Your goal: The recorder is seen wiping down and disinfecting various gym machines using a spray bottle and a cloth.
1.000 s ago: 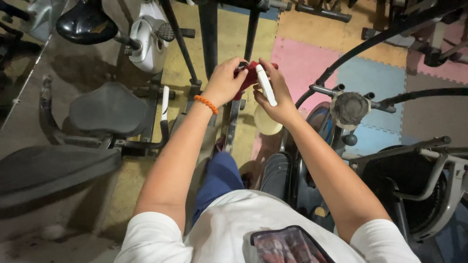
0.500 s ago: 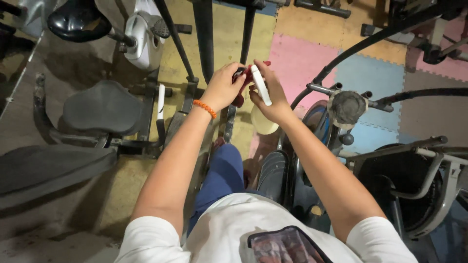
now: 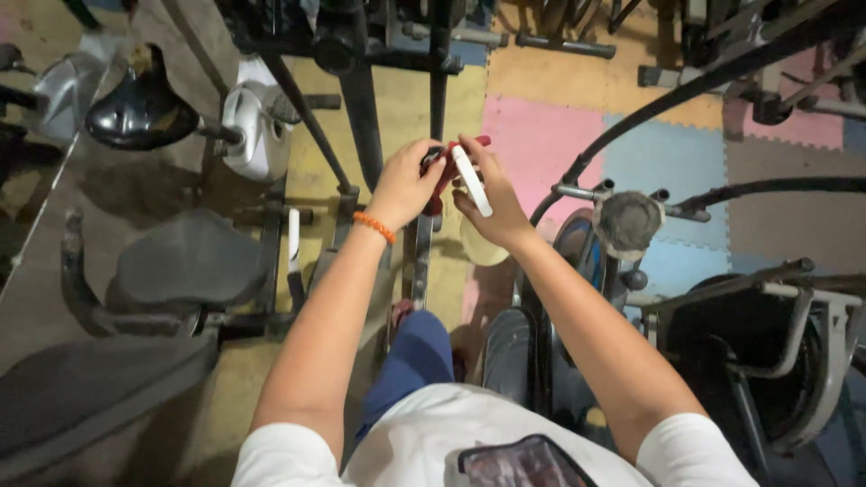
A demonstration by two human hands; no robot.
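Both arms reach forward over a crowd of exercise machines, and the two hands meet at one spot above a dark metal upright. The left hand (image 3: 404, 185), with a string of small orange beads (image 3: 373, 226) round the wrist, is curled shut on a bunched red cloth (image 3: 444, 173); the cloth looks soft and crumpled, and only scraps of it show between the fingers. The right hand (image 3: 492, 203) presses up against it from the other side, closed around a slim white bar (image 3: 473, 180) of smooth plastic with rounded ends, which lies slanted across the fingers. Below that hand hangs a pale cream rounded body (image 3: 478, 245), like the belly of a bottle, mostly hidden by the palm; whether bar and body are one piece I cannot tell. The two hands touch, with cloth and white bar pinched between them.

Round about, I count two padded dark grey seats (image 3: 185, 261) on the left, matte and broad, and one glossy black saddle (image 3: 137, 110) further up, next to a white moulded housing (image 3: 251, 117). A worn, dusty round knob (image 3: 627, 223) sits on a curved black tube at the right, beside a grey tubular frame (image 3: 794, 334). The floor is covered in foam mats (image 3: 550, 135) with jigsaw edges, in yellow, pink, blue and brownish squares. The person wears a white short-sleeved shirt and blue trousers.
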